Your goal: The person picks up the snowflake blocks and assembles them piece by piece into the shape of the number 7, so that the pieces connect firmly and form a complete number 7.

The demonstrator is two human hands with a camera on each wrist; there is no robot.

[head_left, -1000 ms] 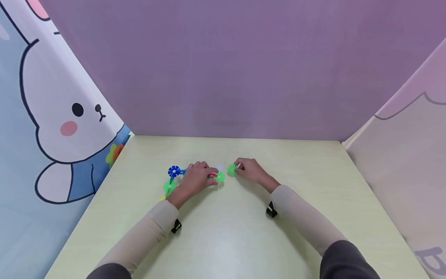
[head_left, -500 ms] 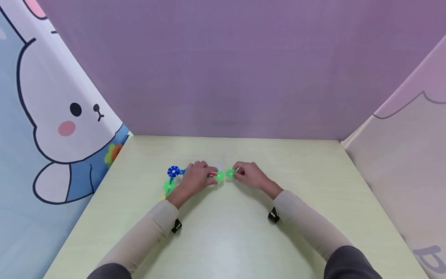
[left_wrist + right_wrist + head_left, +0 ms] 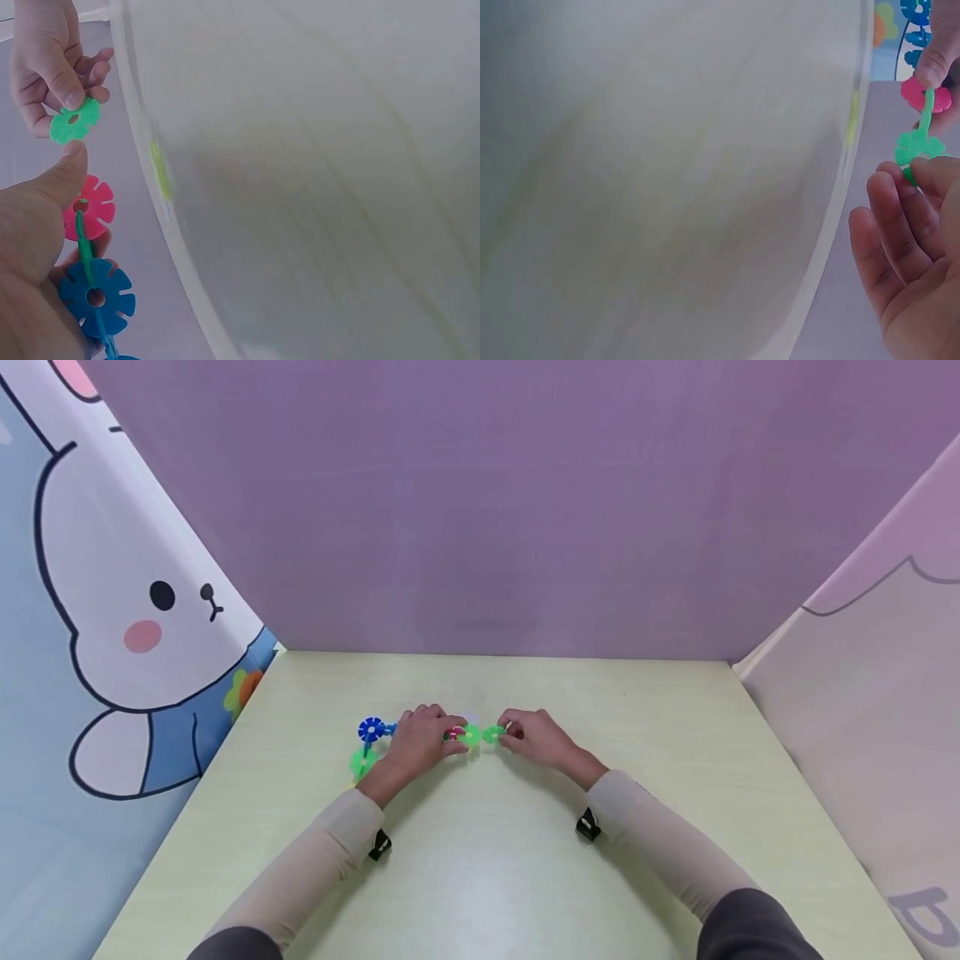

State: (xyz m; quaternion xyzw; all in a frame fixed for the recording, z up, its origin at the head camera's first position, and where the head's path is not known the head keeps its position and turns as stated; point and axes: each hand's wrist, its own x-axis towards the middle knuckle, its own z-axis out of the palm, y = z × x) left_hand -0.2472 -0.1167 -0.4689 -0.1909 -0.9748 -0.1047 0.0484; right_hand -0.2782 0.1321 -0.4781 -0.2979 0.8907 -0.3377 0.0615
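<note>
My left hand [image 3: 422, 739] grips a chain of slotted plastic snowflake discs near its right end, around a pink disc [image 3: 97, 210]. A green disc [image 3: 471, 736] sticks out past the left fingertips. Behind the hand, the chain runs on through a blue disc [image 3: 114, 300] to a dark blue disc [image 3: 371, 729] and a green one [image 3: 363, 763]. My right hand [image 3: 542, 739] pinches a loose-looking green disc [image 3: 492, 735] between thumb and fingers, its edge close to the chain's green end disc. Whether the two green discs touch, I cannot tell.
A pale, whitish piece [image 3: 471, 718] lies just behind the left hand's end disc. The light wooden tabletop [image 3: 480, 860] meets a purple panel [image 3: 480, 527] at the back. Printed panels stand left and right, the left with a cartoon rabbit [image 3: 150, 585].
The right hand has shifted slightly left and down, bringing its green disc nearer the chain's end. That disc now appears more tilted. The left hand has barely moved and still holds the chain.
</note>
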